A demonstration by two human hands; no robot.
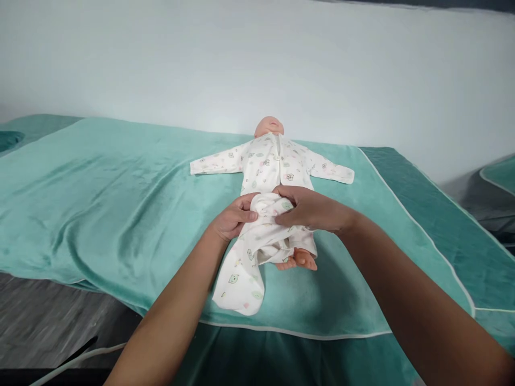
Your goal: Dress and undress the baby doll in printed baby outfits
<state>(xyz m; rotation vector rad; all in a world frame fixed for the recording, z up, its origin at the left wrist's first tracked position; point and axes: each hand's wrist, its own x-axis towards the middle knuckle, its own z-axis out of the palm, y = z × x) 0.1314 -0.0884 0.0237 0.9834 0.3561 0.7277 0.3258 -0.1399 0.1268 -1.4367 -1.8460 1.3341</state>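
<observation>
A baby doll lies on its back, head toward the wall, with its sleeves spread to both sides. It wears a white printed baby top. Over its lower body, my left hand and my right hand pinch the bunched waist of white printed baby pants from either side. One pant leg hangs down toward the near edge, flat on the cover. The doll's bare feet show at the lower right of the cloth. How far the pants cover its legs is hidden by the folds.
A light green velvety cover with white piping spreads over the bed, above a darker green layer. Behind stands a white wall. At lower left are a grey floor and a white cable.
</observation>
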